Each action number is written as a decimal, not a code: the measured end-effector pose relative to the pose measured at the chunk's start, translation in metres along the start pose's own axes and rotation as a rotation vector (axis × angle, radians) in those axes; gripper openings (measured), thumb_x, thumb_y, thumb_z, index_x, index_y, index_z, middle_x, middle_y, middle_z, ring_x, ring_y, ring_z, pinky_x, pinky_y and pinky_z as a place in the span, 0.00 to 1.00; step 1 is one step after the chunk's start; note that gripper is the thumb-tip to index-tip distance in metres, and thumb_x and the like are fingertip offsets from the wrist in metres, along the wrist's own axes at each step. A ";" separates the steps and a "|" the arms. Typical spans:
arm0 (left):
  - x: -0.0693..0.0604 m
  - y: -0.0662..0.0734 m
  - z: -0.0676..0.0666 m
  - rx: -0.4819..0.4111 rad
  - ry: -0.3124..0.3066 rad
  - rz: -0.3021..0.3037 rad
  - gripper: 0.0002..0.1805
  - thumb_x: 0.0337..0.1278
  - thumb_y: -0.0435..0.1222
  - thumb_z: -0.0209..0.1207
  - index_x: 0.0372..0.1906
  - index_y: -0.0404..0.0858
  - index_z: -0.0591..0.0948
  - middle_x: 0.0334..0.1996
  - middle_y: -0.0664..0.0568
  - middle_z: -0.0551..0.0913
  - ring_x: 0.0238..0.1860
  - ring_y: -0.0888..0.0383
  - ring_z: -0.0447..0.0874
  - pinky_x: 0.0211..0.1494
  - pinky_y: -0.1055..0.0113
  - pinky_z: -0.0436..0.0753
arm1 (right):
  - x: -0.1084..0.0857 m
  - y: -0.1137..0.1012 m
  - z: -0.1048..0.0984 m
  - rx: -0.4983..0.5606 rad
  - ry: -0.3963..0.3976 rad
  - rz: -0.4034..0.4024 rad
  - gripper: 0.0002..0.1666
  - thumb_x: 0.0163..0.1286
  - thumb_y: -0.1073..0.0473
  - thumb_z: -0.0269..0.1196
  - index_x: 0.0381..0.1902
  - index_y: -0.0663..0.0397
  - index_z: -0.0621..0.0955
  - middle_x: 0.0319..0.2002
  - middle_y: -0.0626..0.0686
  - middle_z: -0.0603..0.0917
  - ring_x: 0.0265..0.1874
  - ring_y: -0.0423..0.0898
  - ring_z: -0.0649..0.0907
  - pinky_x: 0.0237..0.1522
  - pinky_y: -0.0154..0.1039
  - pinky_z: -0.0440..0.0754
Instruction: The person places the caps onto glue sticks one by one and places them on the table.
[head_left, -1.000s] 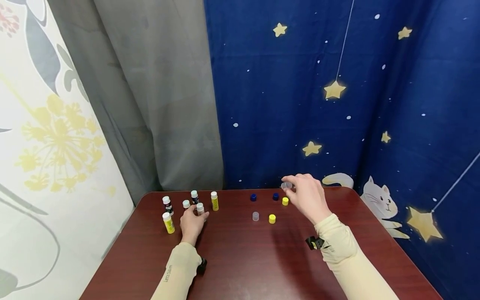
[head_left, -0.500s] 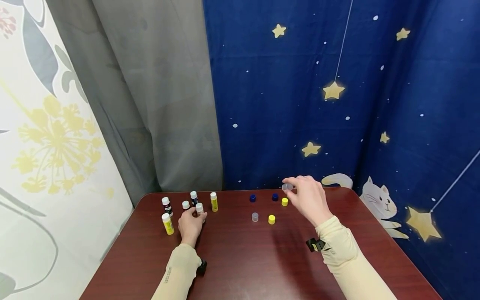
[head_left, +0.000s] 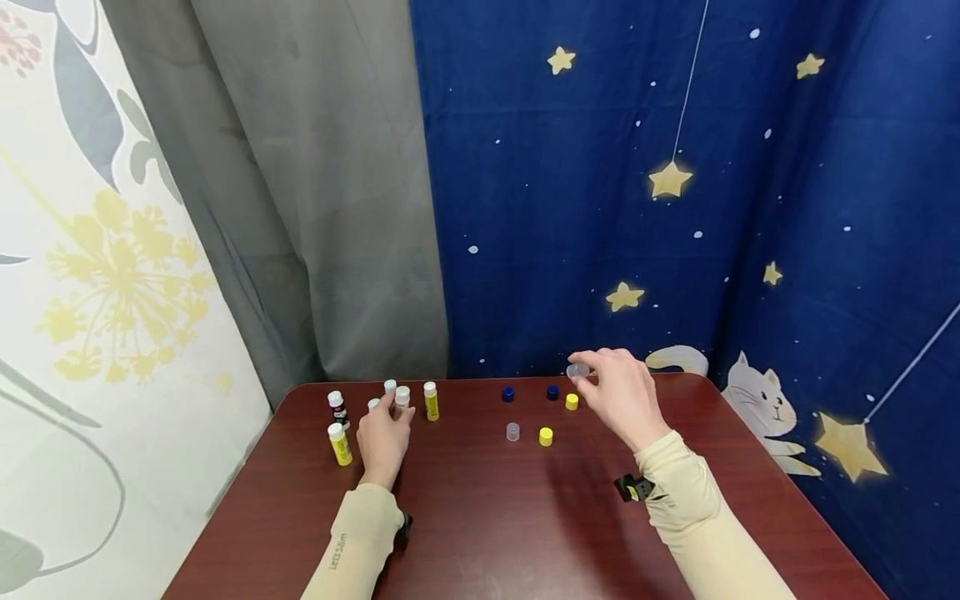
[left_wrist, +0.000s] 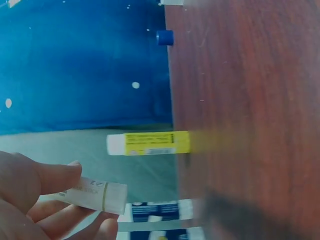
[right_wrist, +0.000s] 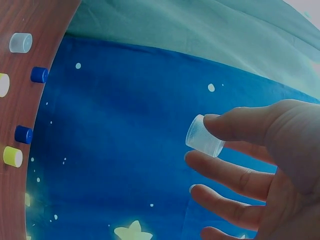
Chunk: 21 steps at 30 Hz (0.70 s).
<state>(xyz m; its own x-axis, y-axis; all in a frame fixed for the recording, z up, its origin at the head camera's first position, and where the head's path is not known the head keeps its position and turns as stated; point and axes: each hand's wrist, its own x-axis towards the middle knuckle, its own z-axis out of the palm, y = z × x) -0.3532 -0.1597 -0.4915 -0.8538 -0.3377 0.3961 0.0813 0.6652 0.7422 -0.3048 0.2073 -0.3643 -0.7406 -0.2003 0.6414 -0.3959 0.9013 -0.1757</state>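
My left hand grips a white glue stick between thumb and fingers. In the left wrist view its lower end hangs free of the tabletop. Beyond that hand a yellow glue stick stands upright. More sticks with white ends are partly hidden behind the fingers. Over the far right of the table, my right hand pinches a clear ribbed cap in the air between thumb and forefinger; the other fingers are spread.
On the dark red table lie a second clear cap, blue caps and yellow caps. At the left stand a dark-labelled stick and another yellow stick. Curtains hang behind the table's far edge.
My left hand has raised the white glue stick slightly from its place among the other sticks. The right hand keeps holding the clear cap, nearly still.
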 end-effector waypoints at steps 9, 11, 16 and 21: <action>-0.004 0.023 -0.012 -0.080 0.141 0.109 0.23 0.59 0.40 0.71 0.53 0.39 0.73 0.46 0.41 0.87 0.39 0.41 0.84 0.43 0.48 0.78 | -0.003 -0.001 -0.005 0.025 0.007 0.010 0.16 0.62 0.54 0.74 0.48 0.42 0.88 0.35 0.48 0.88 0.37 0.51 0.81 0.33 0.48 0.80; -0.006 0.029 -0.016 -0.080 0.158 0.145 0.20 0.59 0.40 0.71 0.50 0.40 0.75 0.43 0.43 0.87 0.37 0.42 0.84 0.42 0.49 0.78 | -0.004 -0.001 -0.006 0.034 0.011 0.010 0.16 0.62 0.54 0.73 0.49 0.42 0.88 0.36 0.48 0.88 0.38 0.51 0.81 0.33 0.48 0.80; -0.010 0.046 -0.023 -0.091 0.193 0.205 0.17 0.56 0.38 0.73 0.47 0.42 0.80 0.42 0.47 0.88 0.40 0.46 0.86 0.45 0.48 0.81 | -0.003 -0.004 -0.009 0.058 0.003 0.019 0.16 0.63 0.53 0.73 0.50 0.42 0.88 0.37 0.48 0.88 0.37 0.50 0.81 0.31 0.47 0.80; -0.014 0.063 -0.028 -0.102 0.204 0.260 0.16 0.54 0.35 0.74 0.47 0.44 0.83 0.44 0.49 0.88 0.42 0.47 0.87 0.48 0.49 0.82 | -0.003 -0.008 -0.012 0.097 -0.025 0.053 0.17 0.64 0.53 0.73 0.51 0.41 0.88 0.39 0.48 0.88 0.38 0.50 0.81 0.31 0.48 0.82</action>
<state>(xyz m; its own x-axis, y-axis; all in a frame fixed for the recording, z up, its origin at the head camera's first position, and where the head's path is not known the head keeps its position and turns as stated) -0.3223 -0.1315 -0.4350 -0.6785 -0.2985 0.6712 0.3427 0.6796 0.6486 -0.2927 0.2056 -0.3557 -0.7747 -0.1644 0.6107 -0.4058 0.8698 -0.2806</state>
